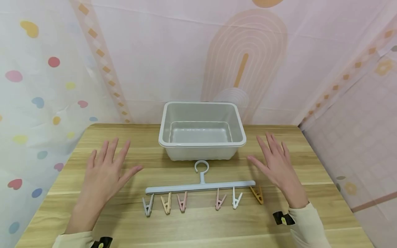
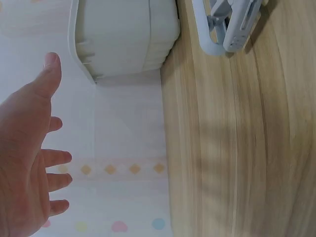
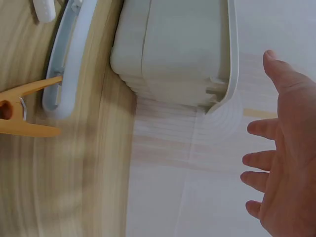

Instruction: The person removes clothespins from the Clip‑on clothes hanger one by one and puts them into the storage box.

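Our left hand (image 1: 103, 176) and right hand (image 1: 277, 168) hung spread, empty — we had the hanger (image 1: 186, 188) between, nine-to-three, right nearer.

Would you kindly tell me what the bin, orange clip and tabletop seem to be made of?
Bin: probably molded plastic, satin, judging by soft reflections. Orange clip: likely matte plastic, evenly colored; its shiny spring looks metal. Tabletop: wood or laminate, smooth, with visible grain.
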Tool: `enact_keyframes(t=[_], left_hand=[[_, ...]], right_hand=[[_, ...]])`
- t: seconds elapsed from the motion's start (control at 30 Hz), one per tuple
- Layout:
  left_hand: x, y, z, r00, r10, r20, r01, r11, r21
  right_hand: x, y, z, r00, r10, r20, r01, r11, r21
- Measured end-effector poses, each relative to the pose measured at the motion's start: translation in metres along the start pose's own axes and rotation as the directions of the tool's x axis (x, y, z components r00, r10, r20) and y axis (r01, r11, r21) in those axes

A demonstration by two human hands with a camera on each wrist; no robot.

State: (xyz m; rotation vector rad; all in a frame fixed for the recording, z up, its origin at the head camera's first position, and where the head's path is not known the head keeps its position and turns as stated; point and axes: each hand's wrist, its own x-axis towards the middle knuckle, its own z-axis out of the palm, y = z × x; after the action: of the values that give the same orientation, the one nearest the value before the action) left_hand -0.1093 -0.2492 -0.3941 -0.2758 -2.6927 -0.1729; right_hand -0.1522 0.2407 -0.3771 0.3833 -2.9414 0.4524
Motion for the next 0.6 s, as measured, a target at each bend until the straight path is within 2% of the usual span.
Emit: enact_keyframes(t=[0.23,0.37,0.5,0.6], left_hand=[[-0.011,0.007,0.000,0.999,0.014,-0.046,-0.015,1.000,-0.017],[-0.016,0.013,0.001,1.000,-0.012,0.000,0.012,0.999,-0.045],[-0.022,0.020,0.002,0.999,-0.029,0.014,0.030,0.997,-0.068],[-0.026,0.026,0.002,0.997,-0.046,0.056,0.051,0.995,-0.089]], right_hand=[[-0.015,-0.003,0.001,1.000,0.003,-0.021,-0.002,1.000,0.027],[-0.024,-0.005,0.003,0.999,0.005,-0.034,-0.004,1.000,0.026],[-0.032,-0.007,0.009,0.999,0.002,-0.049,0.000,0.999,0.035],[-0.039,-0.009,0.015,0.998,-0.004,-0.061,0.007,0.999,0.043]])
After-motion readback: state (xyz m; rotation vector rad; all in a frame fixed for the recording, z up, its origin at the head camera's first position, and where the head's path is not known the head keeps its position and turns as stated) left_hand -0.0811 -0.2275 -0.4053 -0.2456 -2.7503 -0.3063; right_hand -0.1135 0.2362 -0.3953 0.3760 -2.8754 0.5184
